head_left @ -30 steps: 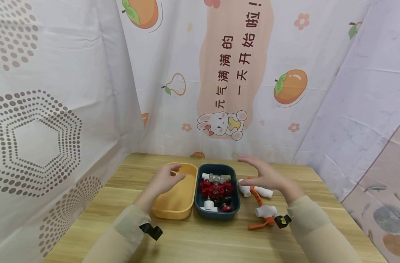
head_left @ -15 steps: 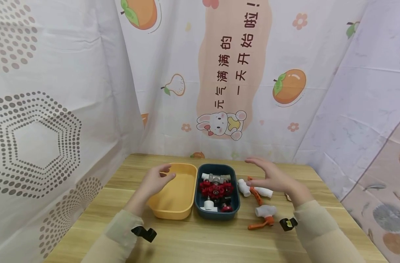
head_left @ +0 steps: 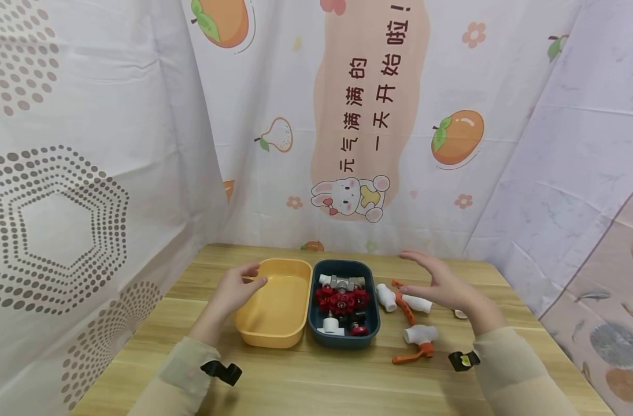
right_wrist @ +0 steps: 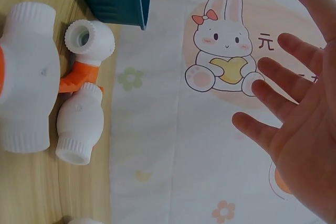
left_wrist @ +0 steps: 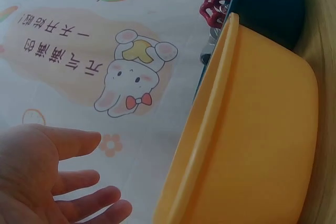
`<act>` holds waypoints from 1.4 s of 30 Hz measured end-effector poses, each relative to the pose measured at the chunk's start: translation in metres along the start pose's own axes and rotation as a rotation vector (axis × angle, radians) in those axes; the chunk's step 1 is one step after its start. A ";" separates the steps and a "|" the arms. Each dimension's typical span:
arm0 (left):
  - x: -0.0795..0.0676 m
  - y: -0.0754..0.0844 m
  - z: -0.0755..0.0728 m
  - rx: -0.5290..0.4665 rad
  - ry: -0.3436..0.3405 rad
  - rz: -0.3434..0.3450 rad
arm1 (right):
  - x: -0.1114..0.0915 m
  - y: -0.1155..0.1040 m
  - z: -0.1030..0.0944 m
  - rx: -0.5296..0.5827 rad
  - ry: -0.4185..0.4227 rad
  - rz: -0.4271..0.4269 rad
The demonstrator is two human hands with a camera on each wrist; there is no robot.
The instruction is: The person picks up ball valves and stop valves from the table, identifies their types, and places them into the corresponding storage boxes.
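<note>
Nearest me, short of my fingers, a white valve with an orange handle (head_left: 421,334) lies on the tabletop (head_left: 306,381), to the right of the blue bin (head_left: 343,342). My left hand (head_left: 234,292) is raised by the yellow bin (head_left: 274,312), its fingers loosely parted and gripping nothing; my right hand (head_left: 443,284) has its fingers spread wide, also gripping nothing. The bins stand side by side, rims touching or nearly so. I judge the work partway: red-wheeled valves (head_left: 342,299) and a white fitting (head_left: 330,325) sit inside the blue bin, while the orange-handled ones (those I can make out, anyway) are left outside. In the yellow bin I see only its floor. A little farther off lie two more white valves (head_left: 417,304), an orange handle (head_left: 406,310) between them. My right thumb shows close over that pair, and my right arm partly hides a pale piece (head_left: 459,314) that I cannot identify. Beyond it all hangs a printed curtain (head_left: 280,190), a rabbit drawn on it.
</note>
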State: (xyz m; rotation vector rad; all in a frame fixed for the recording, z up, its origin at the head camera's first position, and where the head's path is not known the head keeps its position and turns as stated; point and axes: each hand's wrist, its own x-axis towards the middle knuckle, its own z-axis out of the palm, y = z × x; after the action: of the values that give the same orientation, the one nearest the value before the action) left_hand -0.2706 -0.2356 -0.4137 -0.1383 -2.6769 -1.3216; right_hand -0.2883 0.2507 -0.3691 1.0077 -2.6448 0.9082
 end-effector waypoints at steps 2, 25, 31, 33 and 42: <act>0.000 -0.003 -0.001 -0.007 0.000 -0.011 | -0.002 0.003 0.000 0.005 0.008 0.011; -0.003 -0.031 -0.004 -0.014 0.032 -0.093 | -0.020 0.020 -0.013 0.014 0.083 0.039; -0.002 -0.035 -0.003 -0.001 0.025 -0.113 | -0.023 0.023 -0.019 0.011 0.111 0.042; -0.002 -0.036 -0.003 0.001 0.019 -0.115 | -0.025 0.024 -0.021 0.012 0.121 0.054; -0.002 -0.044 -0.003 -0.039 -0.013 -0.151 | -0.038 0.028 -0.032 0.034 0.150 0.182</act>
State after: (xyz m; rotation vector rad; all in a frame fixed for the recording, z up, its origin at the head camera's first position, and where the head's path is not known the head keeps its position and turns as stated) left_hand -0.2749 -0.2647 -0.4462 0.0519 -2.7204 -1.4202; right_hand -0.2795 0.3065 -0.3706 0.6834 -2.6331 1.0261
